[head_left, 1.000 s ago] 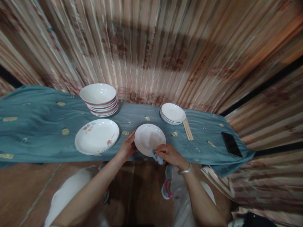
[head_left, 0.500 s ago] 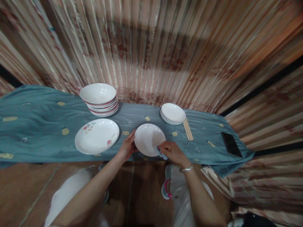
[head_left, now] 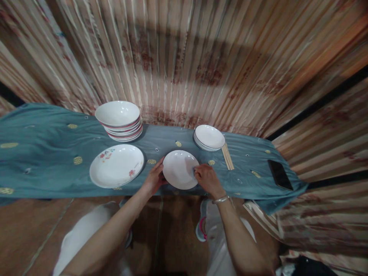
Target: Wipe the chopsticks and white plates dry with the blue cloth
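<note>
A round white plate (head_left: 178, 172) is near the front edge of the table, directly before me. My left hand (head_left: 156, 177) grips its left rim, thumb at the edge and the other fingers partly hidden beneath. At the right rim is my right hand (head_left: 205, 177), its fingers closed on a light blue cloth (head_left: 194, 169), of which only a sliver shows now. To the left lies a large oval plate (head_left: 115, 168) with red flower prints.
Behind the oval plate stands a stack of bowls (head_left: 122, 117) with red rims. A stack of small plates (head_left: 209, 137), several chopsticks (head_left: 227, 157) and a black phone (head_left: 280, 174) are on the right of the blue-green tablecloth (head_left: 51, 153). A striped curtain (head_left: 172, 57) hangs behind.
My right hand has moved up along the plate's right rim, and the cloth is now mostly hidden by the fingers. My left hand keeps its hold on the plate.
</note>
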Tool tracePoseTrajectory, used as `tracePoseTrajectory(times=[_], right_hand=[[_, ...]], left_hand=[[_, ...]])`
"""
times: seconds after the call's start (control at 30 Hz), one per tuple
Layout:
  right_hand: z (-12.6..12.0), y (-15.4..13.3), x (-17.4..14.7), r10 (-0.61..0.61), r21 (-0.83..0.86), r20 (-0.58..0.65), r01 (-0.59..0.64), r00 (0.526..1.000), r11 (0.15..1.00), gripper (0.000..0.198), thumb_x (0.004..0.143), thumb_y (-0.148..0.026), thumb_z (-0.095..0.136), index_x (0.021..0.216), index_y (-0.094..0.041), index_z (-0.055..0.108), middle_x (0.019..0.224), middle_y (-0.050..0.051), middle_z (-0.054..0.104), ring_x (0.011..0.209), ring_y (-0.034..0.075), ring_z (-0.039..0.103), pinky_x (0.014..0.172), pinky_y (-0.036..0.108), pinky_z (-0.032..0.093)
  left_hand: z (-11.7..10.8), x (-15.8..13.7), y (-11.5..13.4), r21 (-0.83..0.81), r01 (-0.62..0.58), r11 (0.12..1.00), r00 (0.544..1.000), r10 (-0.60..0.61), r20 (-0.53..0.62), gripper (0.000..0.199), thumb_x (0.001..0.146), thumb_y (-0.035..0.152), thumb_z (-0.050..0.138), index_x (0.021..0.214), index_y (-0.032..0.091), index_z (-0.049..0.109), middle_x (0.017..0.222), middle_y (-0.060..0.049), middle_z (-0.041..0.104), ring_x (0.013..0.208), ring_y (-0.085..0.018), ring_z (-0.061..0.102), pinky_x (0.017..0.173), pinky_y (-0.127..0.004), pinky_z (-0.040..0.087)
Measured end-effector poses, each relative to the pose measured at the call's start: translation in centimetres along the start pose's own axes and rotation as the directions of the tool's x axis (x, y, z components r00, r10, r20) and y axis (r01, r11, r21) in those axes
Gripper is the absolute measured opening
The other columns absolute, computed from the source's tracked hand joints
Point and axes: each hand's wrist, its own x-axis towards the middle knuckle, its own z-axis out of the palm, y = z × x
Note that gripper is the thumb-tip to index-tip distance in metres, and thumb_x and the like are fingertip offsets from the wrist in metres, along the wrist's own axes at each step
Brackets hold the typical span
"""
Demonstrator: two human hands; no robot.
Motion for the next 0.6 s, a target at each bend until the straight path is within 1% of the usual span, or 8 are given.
tracePoseTrajectory(times=[0.13, 0.23, 0.37, 0.5, 0.6], right_hand=[[0.8, -0.2, 0.7, -0.016, -0.145, -0.005, 0.015, 1.000, 0.989, 0.020, 0.085, -0.011, 0.049, 0.072, -0.019, 0.063, 0.084, 0.007, 0.070, 0.092, 0.019, 0.061, 0.086, 0.031, 0.043], [1.7, 0.0, 1.2, -0.013, -0.188, -0.026, 0.008, 1.000, 0.982, 0.020, 0.088, -0.014, 0.046, 0.075, -0.019, 0.061, 0.086, 0.009, 0.067, 0.094, 0.021, 0.059, 0.085, 0.035, 0.044], [2.5, 0.1, 1.8, -0.043, -0.098, -0.078, 0.035, 0.996, 0.995, 0.023, 0.090, -0.015, 0.041, 0.082, -0.020, 0.061, 0.090, 0.013, 0.065, 0.099, 0.025, 0.056, 0.090, 0.040, 0.044], [2.6, -0.2, 2.5, -0.022, 0.022, -0.043, 0.023, 0.999, 0.999, 0.025, 0.087, -0.011, 0.040, 0.082, -0.020, 0.062, 0.093, 0.015, 0.065, 0.099, 0.027, 0.056, 0.092, 0.045, 0.044], [2.7, -0.5, 2.9, -0.009, 0.099, -0.066, 0.016, 0.998, 0.995, 0.024, 0.086, -0.011, 0.041, 0.087, -0.020, 0.063, 0.102, 0.014, 0.066, 0.106, 0.027, 0.055, 0.099, 0.045, 0.042]], left_hand=[[0.0, 0.0, 0.0, -0.007, 0.012, 1.000, 1.000, -0.012, -0.010, 0.060, 0.082, 0.028, 0.059, 0.139, 0.026, 0.042, 0.105, -0.010, 0.066, 0.070, -0.018, 0.063, 0.055, -0.032, 0.054], [0.1, -0.1, 0.0, -0.007, 0.024, 1.000, 0.999, -0.025, -0.028, 0.059, 0.082, 0.028, 0.059, 0.139, 0.027, 0.043, 0.102, -0.008, 0.066, 0.067, -0.017, 0.062, 0.055, -0.031, 0.054], [0.2, -0.2, 0.1, -0.002, 0.026, 1.000, 0.999, -0.026, -0.035, 0.057, 0.084, 0.026, 0.057, 0.139, 0.027, 0.043, 0.098, -0.008, 0.066, 0.065, -0.017, 0.061, 0.053, -0.031, 0.054], [0.0, -0.1, 0.0, -0.020, 0.029, 0.999, 0.999, -0.030, -0.022, 0.058, 0.082, 0.028, 0.060, 0.138, 0.028, 0.044, 0.096, -0.007, 0.066, 0.066, -0.017, 0.062, 0.055, -0.032, 0.054], [0.0, -0.1, -0.1, -0.020, 0.033, 0.999, 0.999, -0.033, -0.023, 0.059, 0.082, 0.028, 0.060, 0.139, 0.028, 0.043, 0.096, -0.007, 0.066, 0.065, -0.018, 0.062, 0.055, -0.033, 0.053]])
